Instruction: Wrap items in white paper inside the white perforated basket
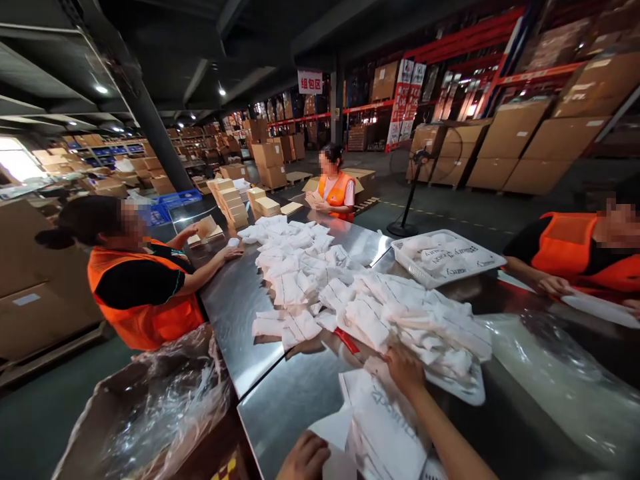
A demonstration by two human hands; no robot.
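My left hand (305, 457) is low in the head view, its fingers curled at the edge of a flat white sheet (334, 427). My right hand (405, 373) has its fingers bent down at the top of a white printed bag (383, 417), beside a heap of wrapped white packets (370, 320). The bag lies between both hands, dark lettering on its face. Part of the heap rests in a white plastic basket (473, 390). Near my right hand, a red strip (347, 340) pokes out from under the packets.
Co-workers in orange vests stand at the left (150, 293), far side (336, 193) and right (590, 253) of the steel table (225, 333). Another basket (445, 280), clear plastic (560, 380) and stacked cartons (233, 203) lie on it. A plastic-lined box (90, 433) stands at left.
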